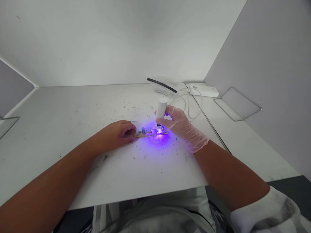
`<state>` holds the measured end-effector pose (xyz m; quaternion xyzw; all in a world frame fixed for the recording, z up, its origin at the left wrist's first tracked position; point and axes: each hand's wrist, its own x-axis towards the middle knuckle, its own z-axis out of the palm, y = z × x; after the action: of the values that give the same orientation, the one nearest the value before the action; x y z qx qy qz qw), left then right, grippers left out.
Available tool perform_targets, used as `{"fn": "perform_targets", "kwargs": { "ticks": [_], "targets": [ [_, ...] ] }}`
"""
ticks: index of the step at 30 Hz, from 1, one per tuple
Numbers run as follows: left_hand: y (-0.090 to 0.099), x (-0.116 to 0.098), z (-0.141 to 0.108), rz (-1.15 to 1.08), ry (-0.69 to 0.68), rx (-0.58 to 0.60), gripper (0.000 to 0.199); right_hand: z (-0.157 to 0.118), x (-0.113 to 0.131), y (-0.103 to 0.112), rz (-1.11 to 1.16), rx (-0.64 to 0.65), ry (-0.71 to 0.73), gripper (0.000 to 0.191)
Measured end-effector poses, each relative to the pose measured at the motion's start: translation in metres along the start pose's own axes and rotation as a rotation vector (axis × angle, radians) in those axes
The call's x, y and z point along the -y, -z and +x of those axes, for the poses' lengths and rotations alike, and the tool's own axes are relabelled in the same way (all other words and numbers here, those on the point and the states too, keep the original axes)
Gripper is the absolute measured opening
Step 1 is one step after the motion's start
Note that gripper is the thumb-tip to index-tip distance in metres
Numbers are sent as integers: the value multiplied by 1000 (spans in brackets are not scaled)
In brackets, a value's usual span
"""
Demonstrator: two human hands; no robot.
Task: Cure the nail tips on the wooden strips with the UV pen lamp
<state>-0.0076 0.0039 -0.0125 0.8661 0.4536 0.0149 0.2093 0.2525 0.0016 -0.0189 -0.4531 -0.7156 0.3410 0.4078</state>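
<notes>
My right hand [175,121], in a thin translucent glove, is closed around a white handheld UV lamp [161,110]. The lamp stands nearly upright, and its lower end casts violet light on the right part of a narrow strip [145,134] lying on the table. Several small bluish, shiny pieces [143,130] sit in a row along the strip. Bare and ungloved, my left hand [122,133] pinches the strip's left end between thumb and fingers. Whether the lamp touches the pieces I cannot tell.
Behind the lamp lies a clear sheet with a dark edge [162,85]. A white cable [200,105] loops to a white elongated device [204,90] at the back right. Wire frames stand at both sides. Dark specks mark the white table [73,129], with walls around it.
</notes>
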Motion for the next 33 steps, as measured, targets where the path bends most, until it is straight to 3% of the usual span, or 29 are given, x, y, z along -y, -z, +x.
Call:
{"fn": "perform_targets", "kwargs": {
  "ticks": [33],
  "targets": [
    [0,0,1,24,15,15,23,1,-3,-1,0,-13,6,21]
  ]
}}
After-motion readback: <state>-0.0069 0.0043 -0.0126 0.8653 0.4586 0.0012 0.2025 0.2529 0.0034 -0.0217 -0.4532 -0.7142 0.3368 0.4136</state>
